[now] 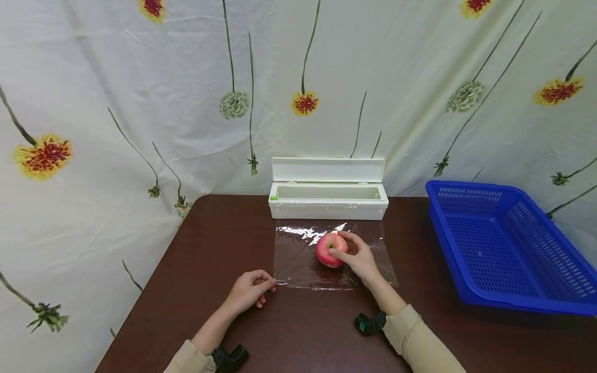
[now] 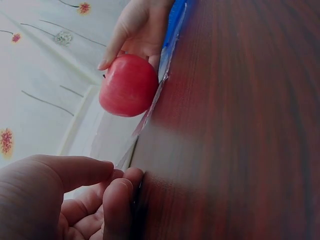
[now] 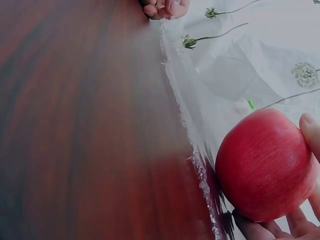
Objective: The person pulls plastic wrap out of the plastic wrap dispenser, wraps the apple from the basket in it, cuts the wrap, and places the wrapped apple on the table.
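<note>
A red apple [image 1: 330, 250] is on a sheet of clear plastic wrap [image 1: 298, 264] that stretches from a white wrap dispenser box [image 1: 326, 209] toward the person. My right hand [image 1: 361, 259] grips the apple from its right side, thumb near the stem. At the sheet's near left corner, my left hand [image 1: 252, 291] pinches the film between thumb and fingers; the left wrist view shows the film's edge running up from those fingertips [image 2: 107, 170]. In the right wrist view the apple [image 3: 265, 165] sits beside the crinkled film edge.
The dispenser's lid [image 1: 328, 170] stands raised at the back of the dark wooden table [image 1: 224, 233]. A blue plastic basket [image 1: 494, 303] is on the right side. Behind the table hangs a white flowered curtain [image 1: 186, 77].
</note>
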A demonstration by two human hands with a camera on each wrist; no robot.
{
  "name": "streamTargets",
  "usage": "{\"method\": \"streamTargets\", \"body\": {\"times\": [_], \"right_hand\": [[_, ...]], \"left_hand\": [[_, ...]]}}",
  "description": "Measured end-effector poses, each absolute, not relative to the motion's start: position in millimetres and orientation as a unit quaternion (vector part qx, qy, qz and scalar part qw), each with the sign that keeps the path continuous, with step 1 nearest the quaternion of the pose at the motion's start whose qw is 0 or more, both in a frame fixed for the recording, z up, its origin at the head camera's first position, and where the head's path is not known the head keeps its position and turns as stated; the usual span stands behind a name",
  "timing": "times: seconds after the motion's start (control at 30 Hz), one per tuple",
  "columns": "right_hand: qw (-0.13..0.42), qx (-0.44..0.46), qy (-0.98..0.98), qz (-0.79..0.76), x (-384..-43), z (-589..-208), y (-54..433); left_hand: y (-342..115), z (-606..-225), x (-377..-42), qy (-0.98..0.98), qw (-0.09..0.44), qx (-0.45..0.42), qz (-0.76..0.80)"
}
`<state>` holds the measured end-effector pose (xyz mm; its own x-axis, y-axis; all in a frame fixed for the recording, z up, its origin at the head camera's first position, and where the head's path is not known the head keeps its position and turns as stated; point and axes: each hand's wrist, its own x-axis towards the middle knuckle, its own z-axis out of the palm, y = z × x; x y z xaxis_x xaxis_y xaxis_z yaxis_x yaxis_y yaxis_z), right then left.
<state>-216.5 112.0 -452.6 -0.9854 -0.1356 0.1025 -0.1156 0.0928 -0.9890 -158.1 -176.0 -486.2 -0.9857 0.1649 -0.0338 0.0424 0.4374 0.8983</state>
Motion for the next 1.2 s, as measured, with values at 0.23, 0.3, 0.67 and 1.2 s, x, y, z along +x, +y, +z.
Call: {"method": "streamTargets", "body": {"times": [0.23,0.3,0.67,1.2], "right_hand": [[0.003,-0.099,0.743,-0.662,-211.3,-447.2,112.4],[0.004,-0.097,0.744,-0.662,-211.7,-447.7,113.0],[0.003,-0.096,0.749,-0.656,-225.1,-466.7,117.6],[0.001,-0.085,0.759,-0.646,-234.5,-484.9,120.6]], "left_hand": [[-175.5,-486.2,-158.5,0.846,0.057,0.059,0.526],[-175.8,-485.9,-158.4,0.847,0.057,0.061,0.526],[-176.1,-484.7,-156.9,0.846,0.047,0.052,0.528],[-173.9,-481.5,-155.5,0.844,0.032,0.008,0.536]]}}
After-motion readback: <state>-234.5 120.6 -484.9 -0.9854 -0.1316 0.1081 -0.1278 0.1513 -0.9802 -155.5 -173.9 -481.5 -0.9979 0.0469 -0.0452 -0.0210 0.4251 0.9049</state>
